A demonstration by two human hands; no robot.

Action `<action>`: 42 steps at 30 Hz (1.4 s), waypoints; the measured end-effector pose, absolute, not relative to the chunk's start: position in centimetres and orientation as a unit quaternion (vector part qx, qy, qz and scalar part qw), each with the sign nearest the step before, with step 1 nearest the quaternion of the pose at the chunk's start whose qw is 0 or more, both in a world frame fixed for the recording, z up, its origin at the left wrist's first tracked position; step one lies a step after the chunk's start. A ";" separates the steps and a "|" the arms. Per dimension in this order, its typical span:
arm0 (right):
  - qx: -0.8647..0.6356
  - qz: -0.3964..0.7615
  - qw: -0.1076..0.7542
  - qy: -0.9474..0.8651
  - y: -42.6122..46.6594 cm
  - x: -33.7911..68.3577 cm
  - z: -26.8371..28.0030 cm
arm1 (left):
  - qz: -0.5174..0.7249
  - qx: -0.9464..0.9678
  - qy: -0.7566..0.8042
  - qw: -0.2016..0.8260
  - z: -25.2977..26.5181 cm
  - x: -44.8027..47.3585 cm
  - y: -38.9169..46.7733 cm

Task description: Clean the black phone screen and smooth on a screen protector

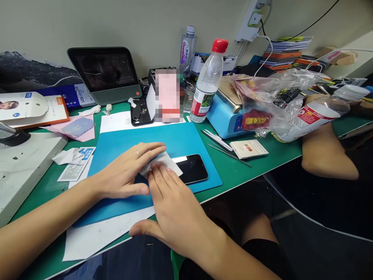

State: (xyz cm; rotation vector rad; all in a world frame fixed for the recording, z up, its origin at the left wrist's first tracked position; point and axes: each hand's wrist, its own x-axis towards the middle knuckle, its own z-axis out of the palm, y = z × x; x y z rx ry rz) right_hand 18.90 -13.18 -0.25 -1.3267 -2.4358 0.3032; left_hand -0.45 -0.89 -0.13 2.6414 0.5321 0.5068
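While a white wipe (pixel 172 161) is pressed onto the phone (pixel 196 170) by the flattened right hand (pixel 177 206), the left hand (pixel 124 173) is held splayed.

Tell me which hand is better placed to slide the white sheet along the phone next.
Probably the right hand: its fingers lie on the white sheet; the left hand is only at its edge.
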 end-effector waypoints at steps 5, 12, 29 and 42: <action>-0.436 0.080 0.131 -0.887 -14.8 21.6 -0.1 | 0.170 0.948 0.167 0.213 0.4 -0.2 -1.2; -0.503 0.042 0.091 -0.859 -15.3 27.5 1.0 | 0.127 0.953 0.187 0.203 0.9 0.3 -1.3; -0.490 0.153 0.108 -0.851 -10.9 19.8 1.3 | 0.205 0.936 0.220 0.181 0.3 0.1 -0.9; -0.469 0.014 0.105 -0.877 -16.3 19.3 -1.2 | 0.165 0.942 0.220 0.195 0.3 -0.1 -0.8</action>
